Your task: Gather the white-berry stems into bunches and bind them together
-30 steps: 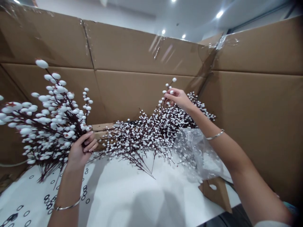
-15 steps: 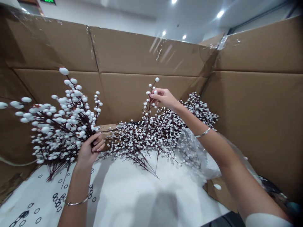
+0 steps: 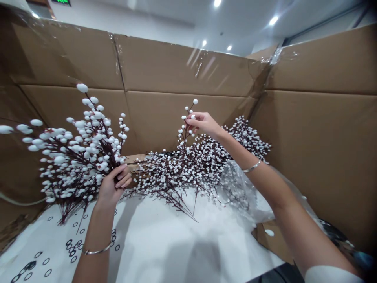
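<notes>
My left hand (image 3: pixel 114 184) is closed round the dark stems of a bunch of white-berry branches (image 3: pixel 94 147), which fans up and to the left. Behind and below it, more berry branches lie with their bare stems (image 3: pixel 63 214) gathered on the table. My right hand (image 3: pixel 204 125) pinches a single berry sprig (image 3: pixel 184 135) near its top. The sprig stands roughly upright, its lower end lost in a wide heap of white-berry branches (image 3: pixel 173 169) at the back of the table. Which stem it belongs to is hidden.
Several black rings (image 3: pixel 72 247) lie scattered on the white tabletop (image 3: pixel 159 239) at the left. A clear plastic bag (image 3: pixel 244 188) covers part of the heap's right side. Tall cardboard walls (image 3: pixel 188 74) enclose the back and sides. A cardboard piece (image 3: pixel 272 237) lies at the right.
Almost nothing differs. The view has shifted very slightly, and both hands keep their hold on the branches.
</notes>
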`<state>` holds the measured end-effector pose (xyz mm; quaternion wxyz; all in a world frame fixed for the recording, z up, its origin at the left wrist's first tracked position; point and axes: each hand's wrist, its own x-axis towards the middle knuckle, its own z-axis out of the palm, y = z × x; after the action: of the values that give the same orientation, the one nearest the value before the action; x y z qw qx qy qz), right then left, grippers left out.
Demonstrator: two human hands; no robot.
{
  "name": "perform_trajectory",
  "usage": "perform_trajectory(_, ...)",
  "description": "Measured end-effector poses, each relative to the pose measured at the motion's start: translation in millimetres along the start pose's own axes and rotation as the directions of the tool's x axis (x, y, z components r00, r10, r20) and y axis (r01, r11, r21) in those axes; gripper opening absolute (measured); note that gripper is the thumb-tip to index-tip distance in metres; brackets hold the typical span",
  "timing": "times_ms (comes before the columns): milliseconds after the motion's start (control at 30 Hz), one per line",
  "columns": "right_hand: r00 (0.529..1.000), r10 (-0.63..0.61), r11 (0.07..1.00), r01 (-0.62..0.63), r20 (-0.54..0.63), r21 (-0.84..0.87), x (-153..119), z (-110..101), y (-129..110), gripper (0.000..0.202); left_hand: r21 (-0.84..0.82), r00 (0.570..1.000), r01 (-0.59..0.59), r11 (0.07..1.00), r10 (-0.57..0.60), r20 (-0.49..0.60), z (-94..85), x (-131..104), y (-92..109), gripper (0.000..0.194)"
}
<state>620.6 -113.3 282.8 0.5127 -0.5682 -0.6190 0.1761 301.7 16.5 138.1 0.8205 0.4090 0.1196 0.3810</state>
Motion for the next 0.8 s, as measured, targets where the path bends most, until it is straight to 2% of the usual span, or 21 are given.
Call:
perform_trajectory(400, 1.000, -0.009, 0.998, 0.008, 0.024, 0.060, 1.7, 12.0, -3.6, 0.030, -0.004, 1.000, 0.031, 1.000, -0.031, -0.001, 3.0, 4.0, -8.1, 0.033)
perform_trajectory(500, 0.999, 0.011, 0.991, -0.017, 0.049, 0.129, 1.2, 26.7, -5.3, 0.031, -0.022, 0.998, 0.058, 0.998, -0.057, 0.015, 8.8, 7.4, -19.1, 0.032)
perform_trajectory(633, 0.990, 0.038, 0.973, -0.067, 0.134, 0.222, 0.7, 56.9, -8.6, 0.033, -0.026, 0.993, 0.111, 0.993, -0.110, 0.051, 20.5, 10.5, -40.0, 0.030)
perform_trajectory(800, 0.984, 0.057, 0.965, -0.097, 0.168, 0.242, 5.1, 93.6, -12.4, 0.033, -0.054, 0.973, 0.199, 0.978, -0.191, 0.128, 33.0, 9.6, -60.3, 0.038)
